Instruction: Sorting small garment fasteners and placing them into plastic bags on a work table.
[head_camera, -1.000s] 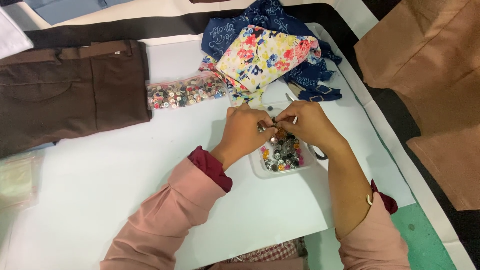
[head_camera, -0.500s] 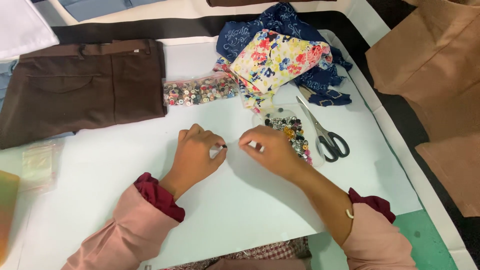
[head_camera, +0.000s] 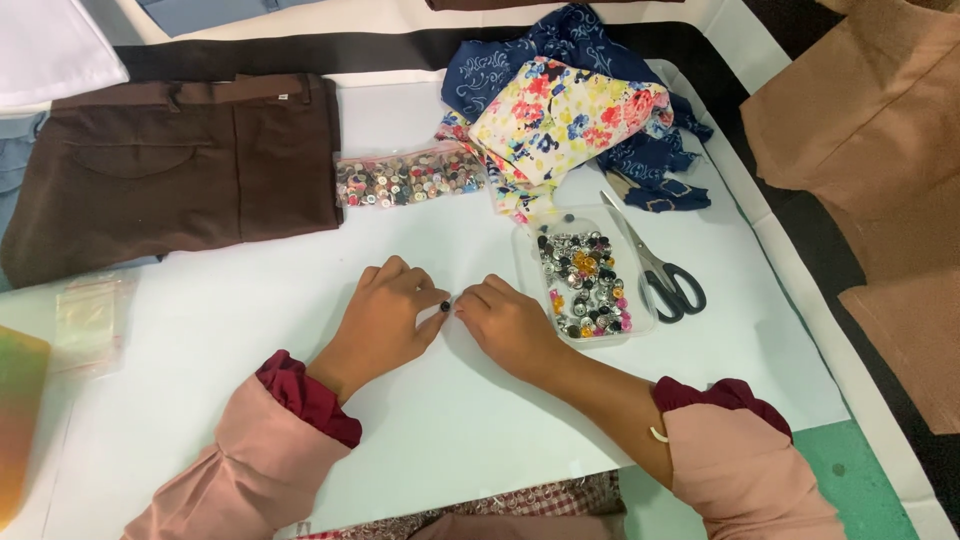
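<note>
Both hands meet over a small dark button on the white sheet.

I see my left hand (head_camera: 385, 320) pinching the dark button (head_camera: 445, 306) at its fingertips — my right hand (head_camera: 510, 322) curls just beside it, fingertips almost touching the button, though I cannot tell whether it grips anything. A clear tray of buttons (head_camera: 585, 285) sits right of the hands, black scissors (head_camera: 665, 275) beyond it — brown trousers (head_camera: 170, 170) lie upper left.

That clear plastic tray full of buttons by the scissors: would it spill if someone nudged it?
The shallow clear plastic tray looks light, so a nudge would probably slide it across the smooth white sheet. Its low walls and heaped small mixed buttons suggest a tilt could scatter rolling buttons.
</note>
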